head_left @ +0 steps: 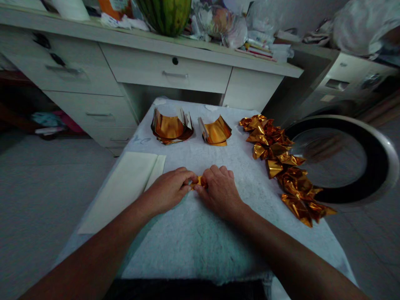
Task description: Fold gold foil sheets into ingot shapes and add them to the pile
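Note:
Between my two hands, low over the cloth-covered table, is a small piece of gold foil paper (198, 181). My left hand (170, 187) pinches its left end with thumb and fingers. At its right end, my right hand (221, 191) grips it with the fingers curled. Much of the foil is hidden by the fingers. Beyond my hands lie a larger curved stack of gold foil sheets (170, 127) and a smaller curved stack (217, 131). To the right runs a heap of folded gold foil pieces (271, 141).
A cream folded sheet (120, 187) lies at the left of the cloth-covered table (187, 250). Behind stands a white desk (168, 73) with drawers, bearing a watermelon (167, 14) and plastic bags. At right, a washing machine's round door (384, 162) hangs open beside the table.

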A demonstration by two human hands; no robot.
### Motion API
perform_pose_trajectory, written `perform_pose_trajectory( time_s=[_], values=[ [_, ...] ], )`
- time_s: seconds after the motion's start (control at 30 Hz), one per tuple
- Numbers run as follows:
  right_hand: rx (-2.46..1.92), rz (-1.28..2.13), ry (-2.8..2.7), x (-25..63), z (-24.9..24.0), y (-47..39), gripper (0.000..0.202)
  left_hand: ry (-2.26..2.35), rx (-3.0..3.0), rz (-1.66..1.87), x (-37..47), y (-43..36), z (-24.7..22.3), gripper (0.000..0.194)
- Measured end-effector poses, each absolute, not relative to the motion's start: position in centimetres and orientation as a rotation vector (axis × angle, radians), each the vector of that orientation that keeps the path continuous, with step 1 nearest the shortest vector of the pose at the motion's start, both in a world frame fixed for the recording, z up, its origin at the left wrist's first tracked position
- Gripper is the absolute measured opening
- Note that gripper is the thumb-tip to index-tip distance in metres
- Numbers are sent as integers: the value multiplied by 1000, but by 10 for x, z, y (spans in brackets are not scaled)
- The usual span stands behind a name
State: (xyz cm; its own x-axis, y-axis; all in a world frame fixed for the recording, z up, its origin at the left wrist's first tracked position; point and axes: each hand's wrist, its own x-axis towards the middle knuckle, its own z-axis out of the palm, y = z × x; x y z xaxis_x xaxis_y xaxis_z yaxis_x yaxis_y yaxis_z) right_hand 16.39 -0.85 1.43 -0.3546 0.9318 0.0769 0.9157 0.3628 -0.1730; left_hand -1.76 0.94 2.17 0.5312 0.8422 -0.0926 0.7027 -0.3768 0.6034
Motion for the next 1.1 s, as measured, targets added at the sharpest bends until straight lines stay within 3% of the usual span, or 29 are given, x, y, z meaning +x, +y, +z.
perform_pose_trajectory(
  time_s=[0.5, 1.1],
  values=[
    [-1642, 422, -2356, 177, 13, -4, 7, 1211, 2163, 278, -19, 9, 22, 41],
    [-1740, 530, -2326, 208, 18, 3, 18, 1232, 2159, 284, -19, 9, 23, 42]
  ],
)
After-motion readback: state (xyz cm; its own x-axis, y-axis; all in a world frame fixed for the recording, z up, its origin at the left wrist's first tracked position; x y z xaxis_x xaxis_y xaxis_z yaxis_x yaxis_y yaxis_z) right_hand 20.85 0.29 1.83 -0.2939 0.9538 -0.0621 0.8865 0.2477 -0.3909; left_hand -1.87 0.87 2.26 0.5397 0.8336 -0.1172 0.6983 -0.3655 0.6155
